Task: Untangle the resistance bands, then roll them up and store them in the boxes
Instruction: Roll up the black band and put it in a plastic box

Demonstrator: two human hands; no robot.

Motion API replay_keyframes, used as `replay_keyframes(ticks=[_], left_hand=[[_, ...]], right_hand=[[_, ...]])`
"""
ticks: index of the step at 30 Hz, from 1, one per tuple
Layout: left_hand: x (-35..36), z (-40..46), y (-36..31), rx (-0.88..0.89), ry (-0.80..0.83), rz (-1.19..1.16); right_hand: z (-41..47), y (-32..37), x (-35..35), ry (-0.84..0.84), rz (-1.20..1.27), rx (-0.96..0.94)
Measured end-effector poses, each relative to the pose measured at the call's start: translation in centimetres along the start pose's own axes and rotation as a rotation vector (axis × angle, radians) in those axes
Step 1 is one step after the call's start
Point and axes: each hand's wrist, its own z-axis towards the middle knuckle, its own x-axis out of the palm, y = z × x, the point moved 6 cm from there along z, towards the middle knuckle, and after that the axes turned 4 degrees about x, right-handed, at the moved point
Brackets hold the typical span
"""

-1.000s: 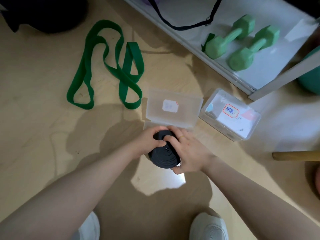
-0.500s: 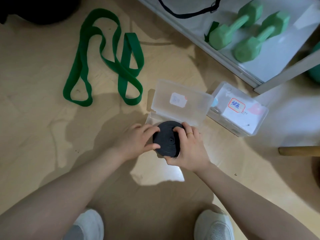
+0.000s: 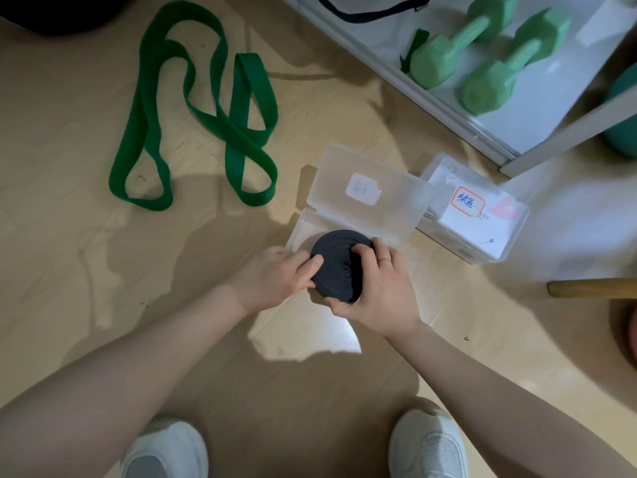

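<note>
Both hands, left [image 3: 275,276] and right [image 3: 377,288], grip pinching black band roll [image 3: 339,263] over open box [image 3: 365,198]. Keep coil compressed; lower flat.

Red-bordered label [image 3: 467,202] with blue handwritten characters, seemingly "绿色", sat on closed clear box [image 3: 510,236], printed "UFF" beside it, open box's lid sticker [image 3: 363,189] was illegible

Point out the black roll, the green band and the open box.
black roll [image 3: 339,262], head view, its coiled top face
green band [image 3: 241,131], head view, where its strands cross
open box [image 3: 370,198], head view, its raised lid
</note>
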Motion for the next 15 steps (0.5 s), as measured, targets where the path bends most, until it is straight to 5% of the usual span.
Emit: replay_keyframes(ticks=[9,15], left_hand=[[1.0,0.6,1.7,-0.134,0.071,0.035],[1.2,0.4,2.6,-0.19,-0.069,-0.034]], right_hand=[[0.2,-0.8,0.0,0.023,-0.072,0.138],[0.5,0.0,-0.3,0.046,-0.118,0.305]])
